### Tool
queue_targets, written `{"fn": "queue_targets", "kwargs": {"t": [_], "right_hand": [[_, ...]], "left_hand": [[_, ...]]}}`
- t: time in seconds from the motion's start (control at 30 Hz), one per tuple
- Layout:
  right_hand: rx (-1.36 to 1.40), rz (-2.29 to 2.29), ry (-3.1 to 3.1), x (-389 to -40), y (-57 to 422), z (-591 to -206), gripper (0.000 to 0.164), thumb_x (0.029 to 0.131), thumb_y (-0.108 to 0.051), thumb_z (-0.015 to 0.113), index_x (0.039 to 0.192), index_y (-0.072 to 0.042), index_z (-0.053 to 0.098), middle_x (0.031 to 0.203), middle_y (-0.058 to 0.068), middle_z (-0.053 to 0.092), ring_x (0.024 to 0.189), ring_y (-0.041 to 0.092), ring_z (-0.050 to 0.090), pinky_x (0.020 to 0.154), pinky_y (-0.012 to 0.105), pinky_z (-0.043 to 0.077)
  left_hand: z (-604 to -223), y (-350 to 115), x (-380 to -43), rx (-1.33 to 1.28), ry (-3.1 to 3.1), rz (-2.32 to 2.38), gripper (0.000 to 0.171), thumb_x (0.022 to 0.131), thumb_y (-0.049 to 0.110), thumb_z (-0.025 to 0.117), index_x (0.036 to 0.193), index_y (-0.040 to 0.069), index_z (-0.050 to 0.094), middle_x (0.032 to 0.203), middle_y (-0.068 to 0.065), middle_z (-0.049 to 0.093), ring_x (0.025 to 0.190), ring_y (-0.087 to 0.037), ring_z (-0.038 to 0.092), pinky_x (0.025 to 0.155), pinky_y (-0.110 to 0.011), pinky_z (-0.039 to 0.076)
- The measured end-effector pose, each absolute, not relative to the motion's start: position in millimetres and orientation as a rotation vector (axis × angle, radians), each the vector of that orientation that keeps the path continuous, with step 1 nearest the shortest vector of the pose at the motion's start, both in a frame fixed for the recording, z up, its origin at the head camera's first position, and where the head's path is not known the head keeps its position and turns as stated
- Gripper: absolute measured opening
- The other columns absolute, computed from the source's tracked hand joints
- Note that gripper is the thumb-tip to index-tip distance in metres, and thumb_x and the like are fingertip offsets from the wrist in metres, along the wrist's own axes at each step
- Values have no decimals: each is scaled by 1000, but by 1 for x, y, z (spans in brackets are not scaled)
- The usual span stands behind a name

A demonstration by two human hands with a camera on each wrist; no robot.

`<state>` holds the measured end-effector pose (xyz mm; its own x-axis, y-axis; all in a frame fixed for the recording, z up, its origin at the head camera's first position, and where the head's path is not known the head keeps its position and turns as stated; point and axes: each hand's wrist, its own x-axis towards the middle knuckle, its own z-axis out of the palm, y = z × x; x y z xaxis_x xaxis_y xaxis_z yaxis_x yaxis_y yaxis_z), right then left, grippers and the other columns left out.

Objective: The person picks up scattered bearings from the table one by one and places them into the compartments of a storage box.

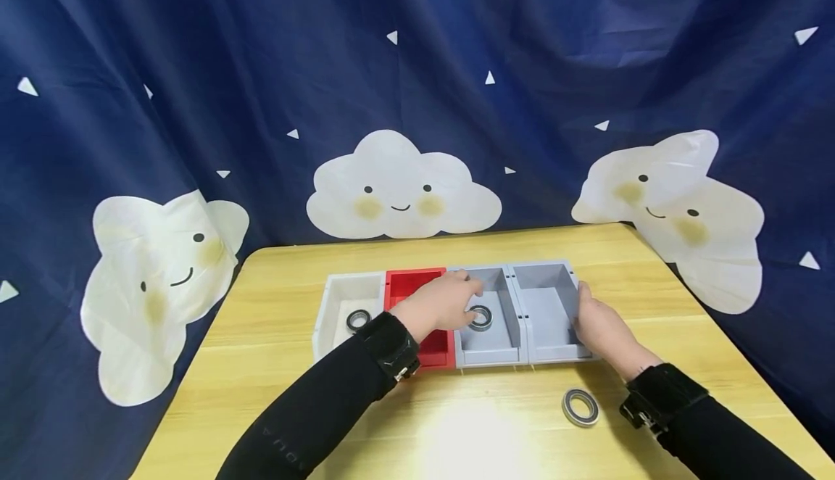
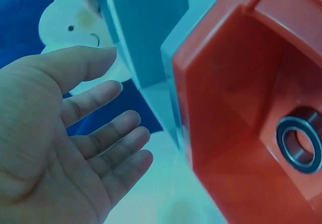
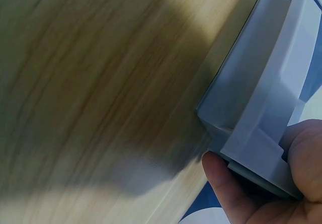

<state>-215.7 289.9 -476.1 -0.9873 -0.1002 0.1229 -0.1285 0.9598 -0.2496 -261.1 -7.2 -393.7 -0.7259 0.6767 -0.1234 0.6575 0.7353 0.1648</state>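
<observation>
My left hand, fingers spread and loosely bent, hovers over the border between the red bin and the left grey bin; it holds nothing. Inside that grey bin lies a ball bearing near the fingertips. The left wrist view shows another bearing in the red bin, which my arm covers in the head view. My right hand grips the outer side wall of the right grey bin. In the right wrist view, thumb and fingers lie either side of its corner.
A white bin at the row's left end holds a bearing. One more bearing lies on the wooden table, in front of the right grey bin. Behind the table hangs a dark blue curtain with cloud figures.
</observation>
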Motion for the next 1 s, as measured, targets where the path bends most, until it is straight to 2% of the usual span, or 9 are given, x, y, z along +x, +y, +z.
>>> {"fn": "queue_targets", "kwargs": {"t": [0.23,0.4,0.73,0.9,1.0], "right_hand": [[191,409,-2998,-215,290,-477,70,86,3,63,135,28,20,77,32,62,69,40,65,62,51,54],[168,421,-3021,-216,291,-477,70,88,1,63,136,28,20,80,34,62,72,42,66,64,52,54],[150,419,-3045,-216,292,-472,70,88,3,63,135,29,20,90,40,61,80,45,67,68,53,55],[144,423,-3052,-216,291,-473,69,89,3,64,135,29,20,89,40,61,79,44,67,67,52,55],[138,431,-3061,-217,290,-474,69,89,3,63,136,29,19,88,39,61,79,44,67,66,52,55]], "left_hand": [[-379,-42,-254,1034,2825,260,46,92,29,72,133,15,59,121,-5,57,105,-15,55,95,-30,49],[-376,-79,-250,937,2893,359,47,91,28,74,133,11,59,121,-6,57,106,-18,54,96,-34,49],[-408,-158,-249,565,3019,527,42,92,25,72,129,9,60,128,-13,56,118,-29,54,102,-45,46],[-423,-185,-246,454,3107,562,40,91,22,71,125,3,60,127,-21,56,119,-37,52,102,-49,44],[-430,-193,-245,340,3156,601,44,92,21,70,129,-1,58,127,-26,54,121,-41,50,102,-51,43]]}}
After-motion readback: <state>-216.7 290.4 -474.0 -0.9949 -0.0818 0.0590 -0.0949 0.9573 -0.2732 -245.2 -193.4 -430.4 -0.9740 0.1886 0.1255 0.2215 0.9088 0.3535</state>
